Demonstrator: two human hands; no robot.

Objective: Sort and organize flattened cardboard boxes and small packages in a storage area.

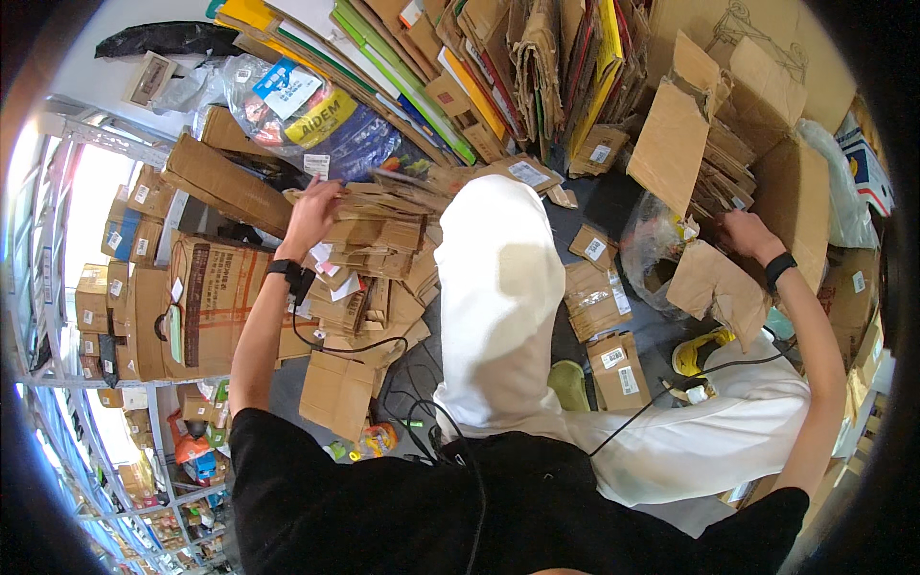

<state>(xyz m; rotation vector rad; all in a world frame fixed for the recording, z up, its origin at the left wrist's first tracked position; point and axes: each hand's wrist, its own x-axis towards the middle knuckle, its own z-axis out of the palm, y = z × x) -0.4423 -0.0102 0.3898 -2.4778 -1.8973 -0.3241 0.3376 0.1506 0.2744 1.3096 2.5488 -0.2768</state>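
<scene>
My left hand (313, 214) rests at the far left corner of a pile of flattened cardboard boxes (381, 237) on the floor. Its fingers meet the upper sheets; whether they grip one is unclear. On the other side, my right hand (744, 233) reaches into the mouth of a large open carton (787, 201). Folded cardboard pieces (726, 169) stand inside that carton, just beyond the fingers, which are partly hidden. A torn cardboard flap (719, 287) lies below my right hand, beside a clear plastic bag (650, 248).
Upright flattened cartons (539, 79) lean along the back. A plastic-wrapped bundle (309, 115) and a big brown carton (215, 302) stand left, near metal shelving (154, 381). Small labelled boxes (619, 370) lie by my knees. Black cables (352, 350) run from both wrists.
</scene>
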